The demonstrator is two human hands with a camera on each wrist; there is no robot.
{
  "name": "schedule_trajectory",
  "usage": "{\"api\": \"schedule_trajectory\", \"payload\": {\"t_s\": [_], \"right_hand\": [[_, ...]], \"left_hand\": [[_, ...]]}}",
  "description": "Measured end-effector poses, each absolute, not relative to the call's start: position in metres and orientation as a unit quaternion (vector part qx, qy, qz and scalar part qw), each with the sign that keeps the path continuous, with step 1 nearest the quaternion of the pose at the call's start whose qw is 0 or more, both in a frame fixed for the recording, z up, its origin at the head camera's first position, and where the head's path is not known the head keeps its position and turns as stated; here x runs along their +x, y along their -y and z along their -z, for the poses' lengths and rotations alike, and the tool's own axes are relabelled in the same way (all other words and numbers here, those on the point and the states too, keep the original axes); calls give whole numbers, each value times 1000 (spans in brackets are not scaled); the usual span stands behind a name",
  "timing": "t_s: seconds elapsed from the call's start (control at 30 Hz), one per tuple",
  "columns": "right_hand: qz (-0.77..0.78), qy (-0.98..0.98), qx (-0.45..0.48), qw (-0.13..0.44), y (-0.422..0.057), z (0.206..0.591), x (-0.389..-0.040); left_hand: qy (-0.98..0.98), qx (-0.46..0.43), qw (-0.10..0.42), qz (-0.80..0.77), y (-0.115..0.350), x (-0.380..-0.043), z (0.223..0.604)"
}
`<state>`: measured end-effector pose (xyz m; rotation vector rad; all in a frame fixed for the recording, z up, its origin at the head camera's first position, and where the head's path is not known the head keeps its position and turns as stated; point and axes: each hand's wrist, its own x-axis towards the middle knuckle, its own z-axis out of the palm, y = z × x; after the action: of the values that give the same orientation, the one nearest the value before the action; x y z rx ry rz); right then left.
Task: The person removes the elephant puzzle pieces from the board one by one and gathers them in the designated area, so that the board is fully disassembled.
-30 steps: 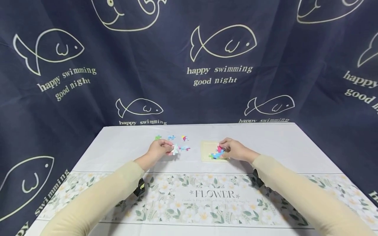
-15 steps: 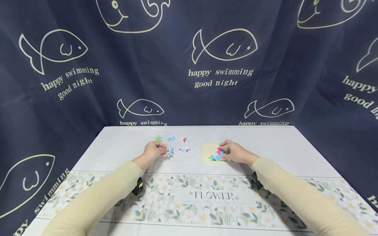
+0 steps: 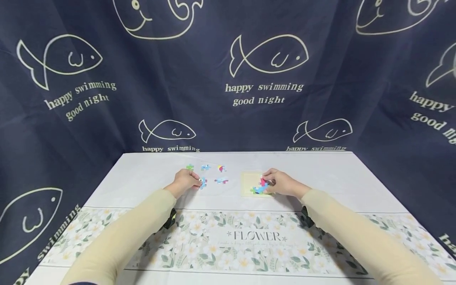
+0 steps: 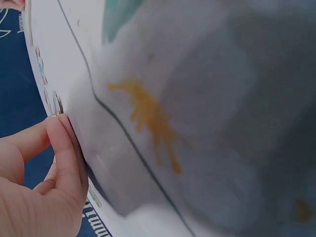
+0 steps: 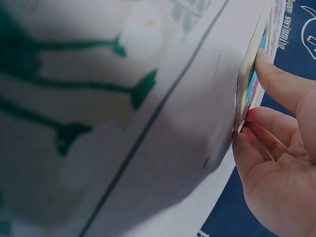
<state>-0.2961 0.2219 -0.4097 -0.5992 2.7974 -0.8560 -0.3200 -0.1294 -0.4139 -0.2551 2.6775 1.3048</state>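
Observation:
In the head view, my left hand (image 3: 185, 182) pinches a small blue jigsaw puzzle piece (image 3: 203, 183) by its left side, low over the white table. Thumb and fingertips meet at that piece's edge in the left wrist view. My right hand (image 3: 283, 183) is at the right side of a pale yellow puzzle tray (image 3: 247, 184). Its thumb and index finger hold a pink-and-blue piece (image 3: 263, 182) among the joined pieces (image 3: 257, 190) in the tray. The right wrist view shows fingertips (image 5: 252, 114) against the tray's edge; the hand covers part of the tray.
Loose puzzle pieces lie beyond the left hand: a green one (image 3: 190, 167), a blue one (image 3: 205, 167), a yellow-and-pink one (image 3: 221, 168) and a blue-and-pink one (image 3: 221, 181). A floral cloth band (image 3: 249, 249) crosses the table's front. A dark fish-print curtain (image 3: 213, 79) hangs behind.
My left hand has drawn its piece a little left, and the piece now lies flatter with its printed face showing. The right hand stays at the tray.

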Motion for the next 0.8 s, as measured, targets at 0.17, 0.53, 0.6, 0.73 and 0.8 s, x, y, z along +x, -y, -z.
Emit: {"api": "schedule_trajectory", "payload": {"t_s": [0.17, 0.53, 0.6, 0.73, 0.8], "right_hand": [[284, -935, -197, 84, -221, 411, -296], [287, -937, -179, 88, -220, 411, -296], [286, -937, -179, 87, -220, 410, -295], [285, -938, -176, 86, -220, 410, -295], [288, -938, -173, 88, -219, 410, -295]], "left_hand": [[-900, -79, 68, -424, 125, -319, 411], [-914, -77, 55, -395, 119, -319, 409], [-914, -79, 54, -394, 118, -320, 409], [-911, -77, 47, -402, 116, -321, 411], [-909, -77, 46, -406, 114, -320, 411]]}}
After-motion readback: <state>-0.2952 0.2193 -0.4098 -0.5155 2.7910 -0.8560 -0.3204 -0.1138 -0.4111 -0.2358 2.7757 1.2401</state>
